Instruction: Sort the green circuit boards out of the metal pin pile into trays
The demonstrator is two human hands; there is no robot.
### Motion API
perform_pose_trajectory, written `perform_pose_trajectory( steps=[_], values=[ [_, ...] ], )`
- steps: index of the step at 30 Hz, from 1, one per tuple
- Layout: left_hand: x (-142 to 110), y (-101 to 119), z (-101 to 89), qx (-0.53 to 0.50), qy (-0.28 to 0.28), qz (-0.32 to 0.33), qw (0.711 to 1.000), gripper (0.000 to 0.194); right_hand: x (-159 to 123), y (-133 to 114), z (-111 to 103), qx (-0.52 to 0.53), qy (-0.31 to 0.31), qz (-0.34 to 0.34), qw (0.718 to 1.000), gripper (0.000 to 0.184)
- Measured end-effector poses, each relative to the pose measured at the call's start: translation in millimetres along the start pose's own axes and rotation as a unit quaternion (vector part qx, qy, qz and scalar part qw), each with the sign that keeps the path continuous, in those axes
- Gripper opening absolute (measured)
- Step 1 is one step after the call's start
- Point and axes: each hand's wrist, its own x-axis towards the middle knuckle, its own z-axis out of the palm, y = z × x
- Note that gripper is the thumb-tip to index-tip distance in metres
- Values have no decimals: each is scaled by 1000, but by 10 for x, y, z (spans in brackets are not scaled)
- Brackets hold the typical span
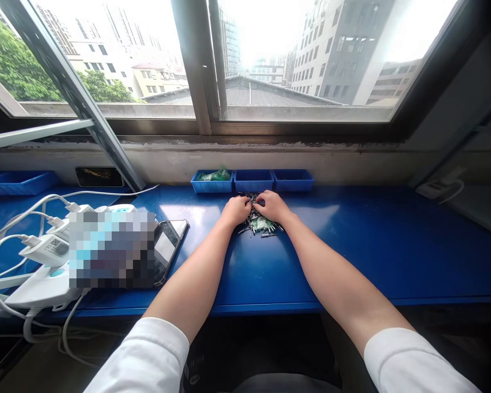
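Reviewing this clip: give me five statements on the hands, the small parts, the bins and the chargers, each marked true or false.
1. The left hand and right hand are both at the pile of small metal parts. True.
2. Of the three small bins below the window, the right one holds the green material. False: the green material is in the left bin.
3. White chargers are plugged into the power strip. True.
4. The pile sits inside the middle bin. False: it lies on the blue table, on the near side of the bins.
5. The person's sleeves are white. True.
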Motion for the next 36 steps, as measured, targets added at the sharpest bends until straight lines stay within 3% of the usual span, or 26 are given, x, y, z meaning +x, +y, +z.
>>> perform_pose_trajectory(
  steps=[10,16,19,26,31,36],
  values=[
    [18,-29,19,-48,26,-27,998,22,16,65,37,17,-12,-14,1000,10],
    [10,2,-7,-78,77,-13,994,20,25,91,58,55,51,-5,997,26],
    [9,28,-28,-98,103,-4,990,21,30,96,48,76,56,-19,995,11],
    [2,84,-70,-126,113,0,985,21,17,34,-10,139,54,12,989,9],
    [26,60,-76,-171,157,4,973,19,25,-2,-67,279,73,19,957,18],
    [32,45,-66,-171,144,-9,975,19,28,-12,-136,379,73,44,921,21]
  ],
)
